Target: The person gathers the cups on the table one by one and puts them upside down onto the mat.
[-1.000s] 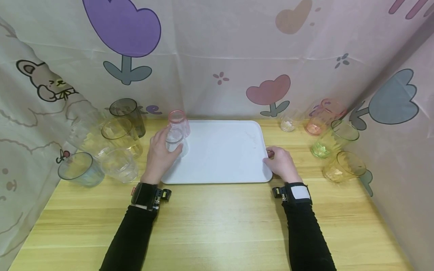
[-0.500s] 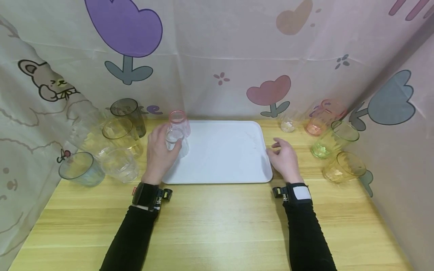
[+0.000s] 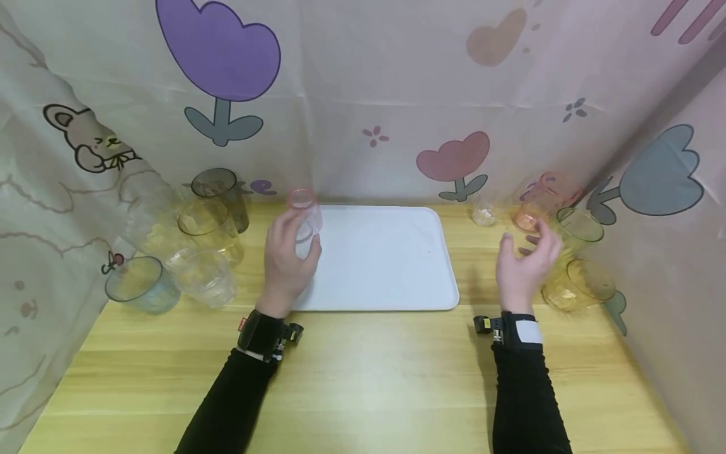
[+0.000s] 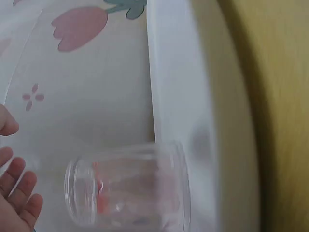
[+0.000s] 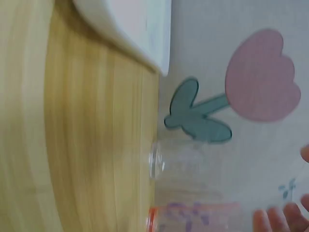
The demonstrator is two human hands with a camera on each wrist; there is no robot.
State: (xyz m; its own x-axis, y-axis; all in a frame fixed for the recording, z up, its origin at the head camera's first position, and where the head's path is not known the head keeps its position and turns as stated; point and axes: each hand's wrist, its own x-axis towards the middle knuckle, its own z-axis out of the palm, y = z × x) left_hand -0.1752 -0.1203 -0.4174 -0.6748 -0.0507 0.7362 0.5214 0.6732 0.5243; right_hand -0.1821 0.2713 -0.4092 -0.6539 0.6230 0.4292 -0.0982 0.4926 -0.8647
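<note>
My left hand is at the left side of the white tray, thumb apart from its fingers. In the left wrist view its fingers are spread and stand off from a clear glass. That glass sits on the tray with its narrower end up, partly hidden by the hand in the head view. Just behind it is a pink glass. My right hand is raised at the right with thumb and fingers apart, overlapping a green glass and close to an orange-pink glass.
A yellow glass and a small clear glass stand at the right. Several more glasses crowd the left side, among them a grey one, an amber one and a blue one. A printed curtain borders the table.
My left hand has come off the clear glass, its fingers opening. My right hand has left the tray's right edge and moved right toward the coloured glasses.
</note>
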